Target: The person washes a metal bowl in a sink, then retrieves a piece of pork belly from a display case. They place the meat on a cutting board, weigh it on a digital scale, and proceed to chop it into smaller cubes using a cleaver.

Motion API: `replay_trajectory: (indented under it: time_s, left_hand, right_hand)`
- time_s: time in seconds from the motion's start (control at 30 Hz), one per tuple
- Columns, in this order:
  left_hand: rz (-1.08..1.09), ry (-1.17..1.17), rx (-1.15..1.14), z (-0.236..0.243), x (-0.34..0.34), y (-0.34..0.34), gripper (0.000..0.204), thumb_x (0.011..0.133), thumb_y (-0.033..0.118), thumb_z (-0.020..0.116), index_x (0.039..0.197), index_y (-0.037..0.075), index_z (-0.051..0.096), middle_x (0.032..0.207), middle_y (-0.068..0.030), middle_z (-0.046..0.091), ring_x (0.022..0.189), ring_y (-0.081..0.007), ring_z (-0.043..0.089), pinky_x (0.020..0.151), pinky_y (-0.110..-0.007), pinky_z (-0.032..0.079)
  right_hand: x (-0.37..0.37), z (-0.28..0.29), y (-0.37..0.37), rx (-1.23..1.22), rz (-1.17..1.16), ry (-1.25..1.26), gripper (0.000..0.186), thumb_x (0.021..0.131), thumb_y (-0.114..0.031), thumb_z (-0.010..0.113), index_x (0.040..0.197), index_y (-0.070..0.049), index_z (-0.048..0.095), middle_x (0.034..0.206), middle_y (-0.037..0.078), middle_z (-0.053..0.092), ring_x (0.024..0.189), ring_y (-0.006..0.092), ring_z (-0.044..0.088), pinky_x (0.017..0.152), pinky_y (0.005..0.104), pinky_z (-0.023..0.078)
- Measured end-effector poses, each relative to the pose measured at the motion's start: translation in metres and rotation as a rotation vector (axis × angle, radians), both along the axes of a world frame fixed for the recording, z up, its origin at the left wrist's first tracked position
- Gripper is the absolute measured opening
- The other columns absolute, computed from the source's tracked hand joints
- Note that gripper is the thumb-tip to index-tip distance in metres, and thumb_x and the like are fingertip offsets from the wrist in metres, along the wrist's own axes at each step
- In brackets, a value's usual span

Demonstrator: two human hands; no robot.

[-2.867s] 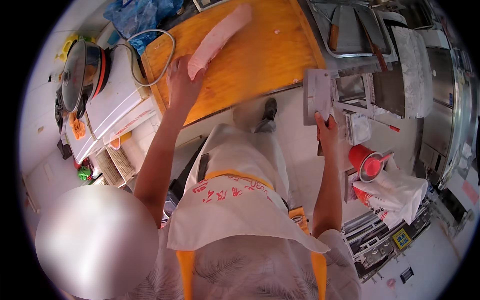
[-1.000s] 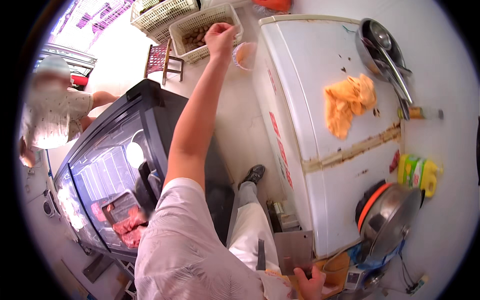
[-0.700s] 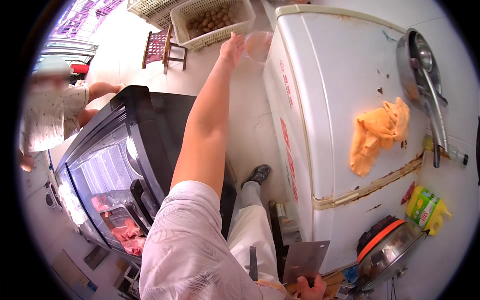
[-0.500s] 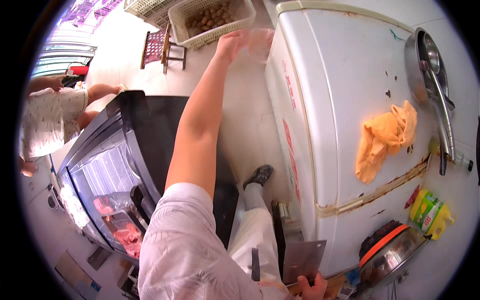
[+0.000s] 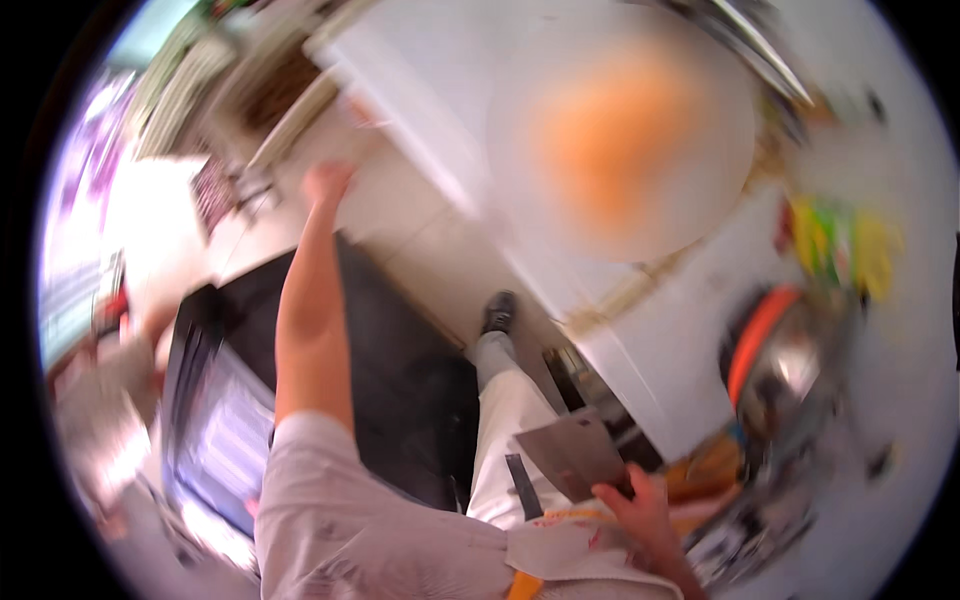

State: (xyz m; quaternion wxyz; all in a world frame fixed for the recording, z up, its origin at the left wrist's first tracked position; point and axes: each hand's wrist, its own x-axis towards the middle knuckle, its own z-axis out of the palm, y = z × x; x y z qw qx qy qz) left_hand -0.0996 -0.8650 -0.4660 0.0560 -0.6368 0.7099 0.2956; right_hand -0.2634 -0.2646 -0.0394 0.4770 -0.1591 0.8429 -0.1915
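Observation:
My left hand [image 5: 326, 183] reaches out over the pale floor between a dark glass-topped cabinet [image 5: 400, 360] and a white chest freezer [image 5: 440, 100]. It is smeared by motion, so I cannot make out its fingers or anything in them. My right hand [image 5: 640, 505], low at the right beside my apron [image 5: 570, 555], is closed on a wide steel cleaver [image 5: 574, 454]. A blurred orange cloth [image 5: 615, 125] lies on the freezer top.
At the back left are pale crates [image 5: 270, 90] and a small stool [image 5: 225, 195]. A lidded pan [image 5: 785, 365], a yellow jug [image 5: 840, 245] and long steel utensils [image 5: 760, 50] are on the right. A blurred person [image 5: 110, 400] is at the far left.
My view has swung round from the cutting board and meat to the freezer, and has just turned again. My left hand has drawn away from the small bucket by the freezer's corner.

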Motion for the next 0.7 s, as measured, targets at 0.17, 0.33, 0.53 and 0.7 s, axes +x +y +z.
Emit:
replay_trajectory:
  time_s: [0.17, 0.33, 0.53, 0.7]
  left_hand:
    - [-0.118, 0.237, 0.269, -0.052, 0.094, 0.199, 0.044, 0.078, 0.018, 0.084, 0.113, -0.006, 0.073, 0.079, -0.0097, 0.075, 0.069, -0.0157, 0.069, 0.071, -0.034, 0.057]
    - [0.258, 0.583, 0.467, 0.069, 0.065, 0.407, 0.031, 0.086, 0.012, 0.086, 0.107, -0.004, 0.071, 0.077, -0.0081, 0.071, 0.061, -0.0143, 0.067, 0.053, -0.028, 0.053]
    - [-0.031, 0.427, 0.433, 0.272, 0.015, 0.56, 0.027, 0.089, 0.016, 0.083, 0.111, 0.002, 0.073, 0.069, -0.0012, 0.065, 0.053, -0.0088, 0.059, 0.048, -0.023, 0.044]
    - [-0.549, 0.698, 0.317, 0.399, -0.071, 0.733, 0.033, 0.089, 0.017, 0.082, 0.117, 0.003, 0.07, 0.075, -0.003, 0.065, 0.061, -0.0107, 0.059, 0.058, -0.027, 0.05]
  right_hand:
    - [-0.018, 0.043, 0.047, -0.21, 0.198, 0.283, 0.031, 0.085, -0.035, 0.085, 0.083, -0.007, 0.071, 0.073, 0.013, 0.067, 0.065, 0.032, 0.068, 0.057, 0.0402, 0.052]
    - [0.0, 0.089, 0.146, -0.212, -0.016, 0.44, 0.027, 0.084, -0.026, 0.087, 0.082, -0.006, 0.069, 0.076, 0.012, 0.068, 0.062, 0.0312, 0.065, 0.054, 0.0386, 0.049]
    - [0.062, 0.14, 0.354, -0.138, -0.518, 0.629, 0.025, 0.088, -0.028, 0.083, 0.091, -0.006, 0.072, 0.075, 0.007, 0.07, 0.061, 0.0212, 0.065, 0.056, 0.0367, 0.049]
    - [0.107, 0.085, 0.552, -0.231, -1.215, 0.714, 0.024, 0.095, -0.026, 0.079, 0.096, -0.004, 0.071, 0.067, 0.0, 0.062, 0.055, 0.009, 0.052, 0.052, 0.0282, 0.042]
